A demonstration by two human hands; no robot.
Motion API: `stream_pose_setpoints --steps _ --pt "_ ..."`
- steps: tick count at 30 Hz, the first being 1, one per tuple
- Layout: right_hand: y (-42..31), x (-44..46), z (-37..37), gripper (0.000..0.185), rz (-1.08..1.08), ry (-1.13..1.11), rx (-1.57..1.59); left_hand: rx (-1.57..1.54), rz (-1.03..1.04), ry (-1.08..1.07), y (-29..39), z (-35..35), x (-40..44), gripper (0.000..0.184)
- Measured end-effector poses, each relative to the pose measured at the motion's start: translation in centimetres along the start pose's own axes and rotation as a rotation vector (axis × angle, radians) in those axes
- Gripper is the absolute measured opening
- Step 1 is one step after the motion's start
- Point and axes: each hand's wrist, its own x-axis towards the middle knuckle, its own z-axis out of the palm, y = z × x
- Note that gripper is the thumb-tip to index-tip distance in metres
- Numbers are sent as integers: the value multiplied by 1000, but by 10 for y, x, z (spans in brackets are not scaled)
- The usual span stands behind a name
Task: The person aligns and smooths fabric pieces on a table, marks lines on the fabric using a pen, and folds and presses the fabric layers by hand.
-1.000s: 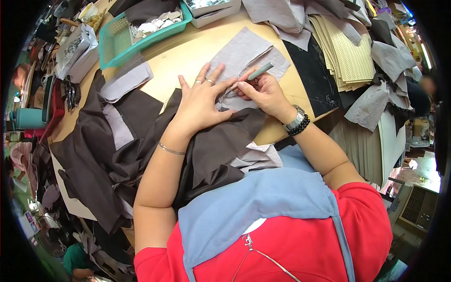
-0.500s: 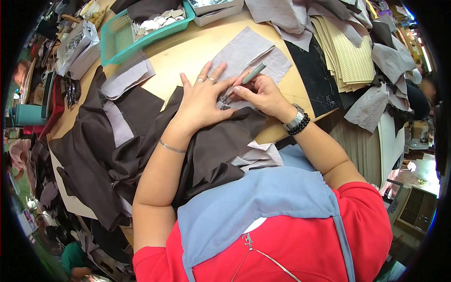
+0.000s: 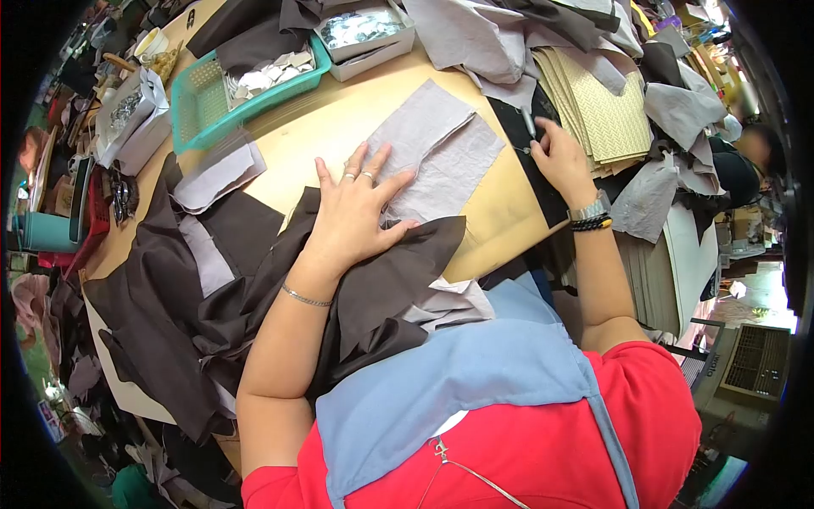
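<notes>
My left hand (image 3: 352, 216) lies flat with fingers spread. Its fingertips rest on a pale grey fabric piece (image 3: 437, 157), while its palm and thumb press on dark brown fabric (image 3: 386, 276). The grey piece has a fold or seam running diagonally across it. Over to the right, my right hand (image 3: 561, 161) is above a black strip at the board's edge. Its thumb and index finger are closed near the lower end of a slim grey-green pen-like tool (image 3: 528, 121). A small metallic bit beside the thumb is too small to name.
A teal basket (image 3: 182, 127) with white pieces and an open box (image 3: 373, 47) stand at the back. Textured cream sheets (image 3: 606, 110) are stacked at right, beneath loose fabric scraps. More dark fabric (image 3: 157, 314) drapes over the left edge. A folded grey piece (image 3: 220, 174) lies at left.
My right hand has moved from beside my left hand to the right, off the grey fabric, and the pen-like tool has gone with it. My left hand stays on the fabric.
</notes>
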Motion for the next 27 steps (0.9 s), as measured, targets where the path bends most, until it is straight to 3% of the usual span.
stream_pose_setpoints --steps 2,5,8,16,27 --pt "-8 0 5 32 -240 236 27 3 25 10 0 -1 1 60" --pt "-60 -11 13 28 -463 115 315 37 61 6 2 -3 1 57" --pt "-94 -22 34 27 -662 60 362 33 80 14 3 -2 2 57" --pt "-101 -28 43 23 -612 50 362 82 71 -10 6 -2 1 55" --pt "-80 -23 37 37 -392 142 188 112 64 -38 9 -3 0 55"
